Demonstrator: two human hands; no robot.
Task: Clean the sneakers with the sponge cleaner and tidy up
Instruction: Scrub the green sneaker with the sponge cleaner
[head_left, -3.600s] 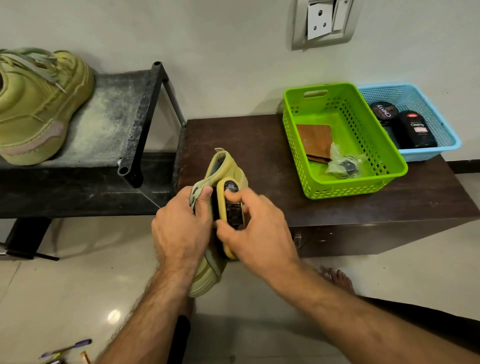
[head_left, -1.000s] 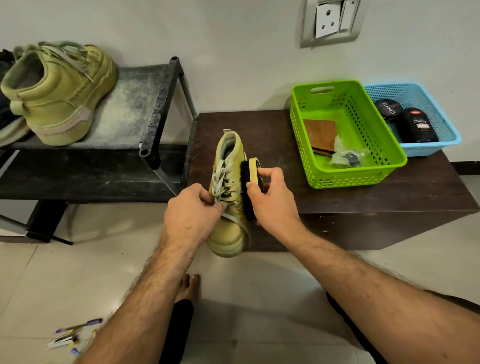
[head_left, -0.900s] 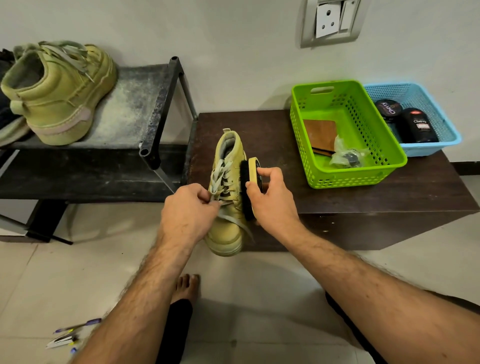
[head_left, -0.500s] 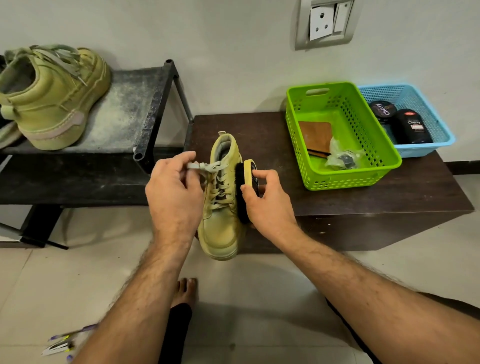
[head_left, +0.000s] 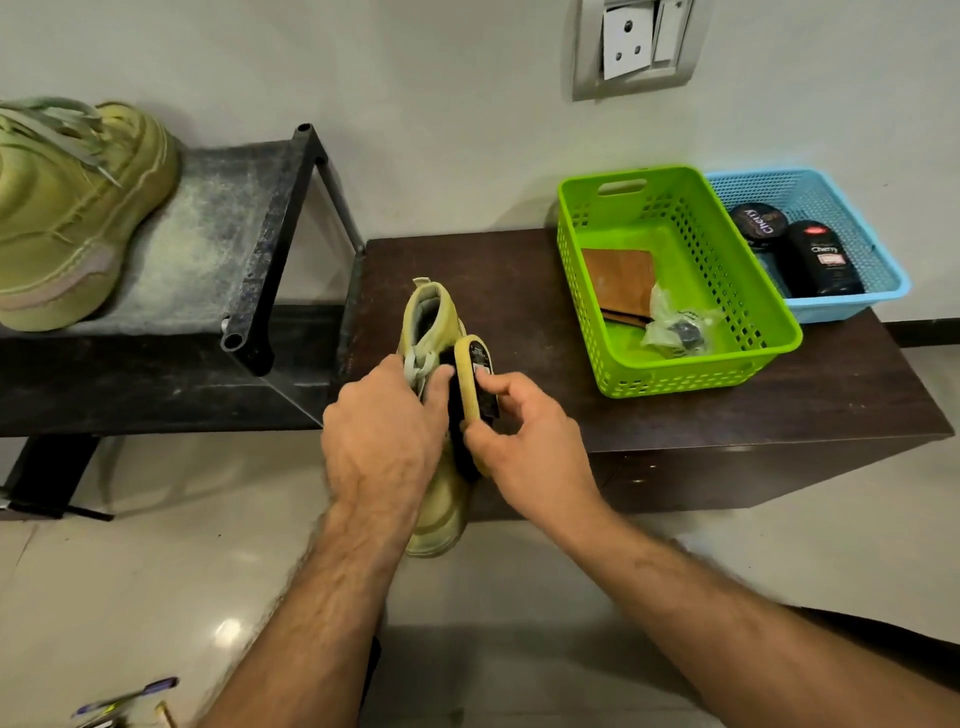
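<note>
Olive suede sneaker (head_left: 441, 499) held toe-down off bench edge. Left hand (head_left: 384, 441) has come back down from pulling lace aside, now grips laced upper. Right hand (head_left: 524, 447) pinches sponge cleaner (head_left: 475, 387), dark face pressed on shoe's side: scrubbing likely resuming. Beyond: dark bench (head_left: 779, 415), green basket (head_left: 769, 353), blue basket (head_left: 893, 283). Second sneaker (head_left: 67, 228) on rack (head_left: 270, 239), far left.

my left hand (head_left: 382, 431) has dropped from the laces onto the sneaker (head_left: 434, 332), covering its top, and my right hand (head_left: 524, 441) turned the sponge cleaner (head_left: 475, 374) label-up.
</note>
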